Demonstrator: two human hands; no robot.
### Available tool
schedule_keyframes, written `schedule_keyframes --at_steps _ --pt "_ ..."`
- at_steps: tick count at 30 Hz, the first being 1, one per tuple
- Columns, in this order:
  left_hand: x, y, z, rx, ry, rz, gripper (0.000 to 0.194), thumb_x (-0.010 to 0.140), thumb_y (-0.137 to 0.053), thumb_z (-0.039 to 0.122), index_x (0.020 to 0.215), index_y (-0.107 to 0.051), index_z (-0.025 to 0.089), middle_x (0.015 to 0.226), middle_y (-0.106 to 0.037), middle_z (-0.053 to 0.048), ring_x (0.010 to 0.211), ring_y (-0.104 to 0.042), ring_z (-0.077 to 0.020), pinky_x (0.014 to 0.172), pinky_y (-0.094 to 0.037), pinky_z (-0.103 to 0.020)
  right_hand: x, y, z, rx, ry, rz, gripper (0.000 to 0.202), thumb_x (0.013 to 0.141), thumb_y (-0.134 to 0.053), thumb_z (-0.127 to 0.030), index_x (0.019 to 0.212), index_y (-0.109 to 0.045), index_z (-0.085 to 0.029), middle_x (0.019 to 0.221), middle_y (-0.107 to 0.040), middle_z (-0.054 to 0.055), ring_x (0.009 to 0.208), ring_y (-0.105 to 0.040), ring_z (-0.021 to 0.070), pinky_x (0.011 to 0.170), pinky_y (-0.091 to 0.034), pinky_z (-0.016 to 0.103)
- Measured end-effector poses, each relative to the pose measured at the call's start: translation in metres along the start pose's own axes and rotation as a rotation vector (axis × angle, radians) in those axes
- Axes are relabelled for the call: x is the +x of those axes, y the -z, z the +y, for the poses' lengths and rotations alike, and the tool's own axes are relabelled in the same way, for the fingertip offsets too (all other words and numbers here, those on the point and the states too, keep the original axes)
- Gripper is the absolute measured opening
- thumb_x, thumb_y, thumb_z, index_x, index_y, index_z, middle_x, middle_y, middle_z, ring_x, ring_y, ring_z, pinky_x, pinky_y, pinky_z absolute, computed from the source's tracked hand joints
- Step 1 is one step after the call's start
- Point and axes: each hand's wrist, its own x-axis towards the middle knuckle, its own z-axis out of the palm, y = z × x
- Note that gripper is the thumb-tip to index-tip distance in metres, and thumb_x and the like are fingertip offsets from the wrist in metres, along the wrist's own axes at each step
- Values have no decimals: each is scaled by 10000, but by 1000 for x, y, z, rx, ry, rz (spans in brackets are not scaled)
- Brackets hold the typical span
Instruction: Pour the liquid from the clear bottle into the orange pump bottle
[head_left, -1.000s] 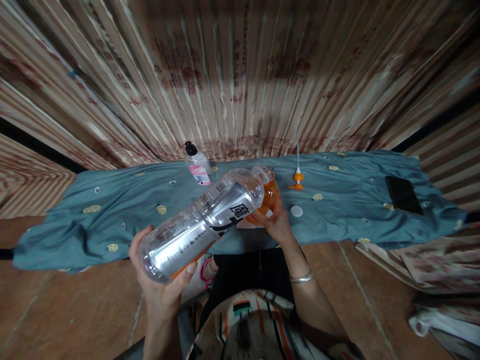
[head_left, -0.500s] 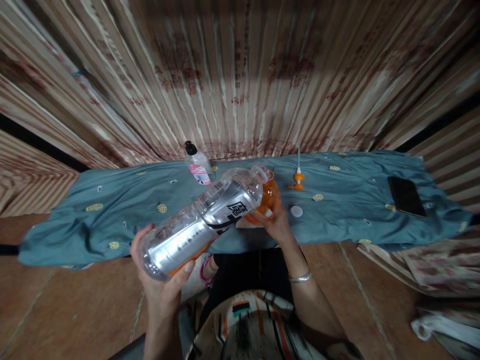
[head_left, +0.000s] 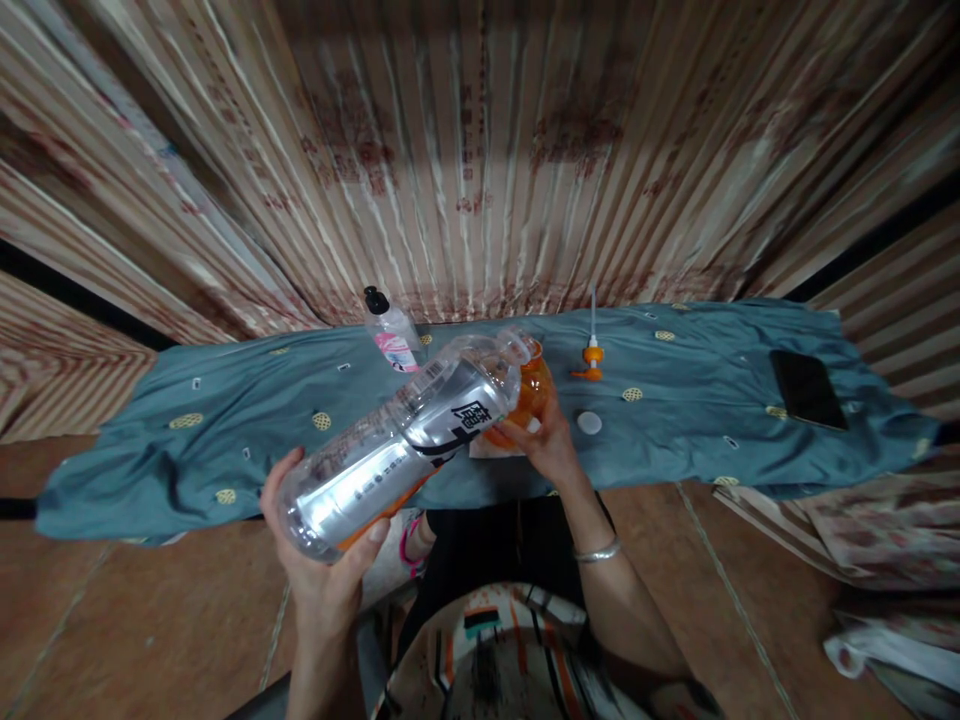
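Note:
My left hand [head_left: 319,560] is wrapped round the base of a large clear plastic bottle [head_left: 397,450] with a silver label. The bottle lies tilted, its uncapped neck at the mouth of an orange bottle [head_left: 534,388]; whether liquid runs between them I cannot tell. Around the orange bottle my right hand [head_left: 551,440] is closed, the big bottle hiding part of it. Just beyond that hand lie an orange pump head with a clear tube [head_left: 592,357] and a round white cap [head_left: 589,423].
A clear bottle with a black top and pink label [head_left: 394,340] stands at the back. On the right of the blue-green cloth [head_left: 697,400] lies a dark phone [head_left: 808,388]. Pleated curtains [head_left: 465,150] rise behind the table.
Both hands keep their grip on the bottles, and the big bottle stays tilted into the orange one. The whole view has shifted slightly; the things on the table rest as before.

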Motion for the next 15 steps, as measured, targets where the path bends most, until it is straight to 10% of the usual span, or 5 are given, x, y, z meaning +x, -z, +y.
schedule_keyframes --at_steps 15 --pt "-4 5 -7 76 32 -54 1170 638 -984 752 1593 -518 262 1436 -618 -154 1152 -695 -335 1020 -644 -572 -2 1 0 -1 -14 -9 868 744 -993 -560 1465 -611 -262 1327 -851 126 1308 -813 388 1182 -640 584"
